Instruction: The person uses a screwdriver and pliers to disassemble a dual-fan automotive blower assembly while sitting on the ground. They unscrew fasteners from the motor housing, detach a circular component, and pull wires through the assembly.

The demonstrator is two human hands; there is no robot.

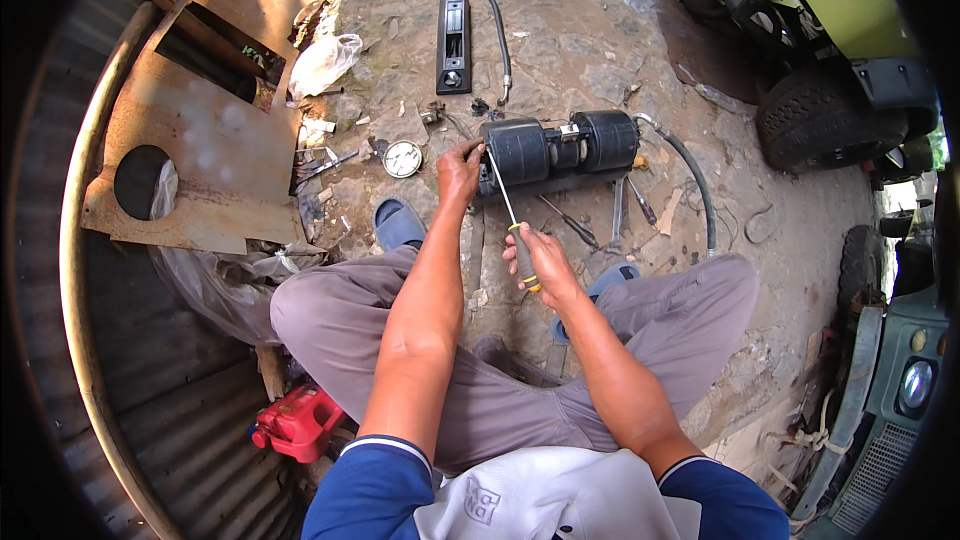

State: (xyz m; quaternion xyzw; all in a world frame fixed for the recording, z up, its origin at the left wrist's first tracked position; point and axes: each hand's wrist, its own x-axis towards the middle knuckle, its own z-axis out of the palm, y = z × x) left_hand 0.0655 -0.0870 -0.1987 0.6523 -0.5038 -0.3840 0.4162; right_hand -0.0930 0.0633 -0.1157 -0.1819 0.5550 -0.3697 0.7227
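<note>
You have bright, even daylight on the stony ground [600, 30], with only soft shadows under your forearms and knees. The centre is sharp. Toward the rim, straight edges bow strongly, corners fall to black, and the left side sits dim.

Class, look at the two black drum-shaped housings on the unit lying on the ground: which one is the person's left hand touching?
The left drum: the left hand rests against its end, where the screwdriver tip points. The right drum lies untouched.
</note>
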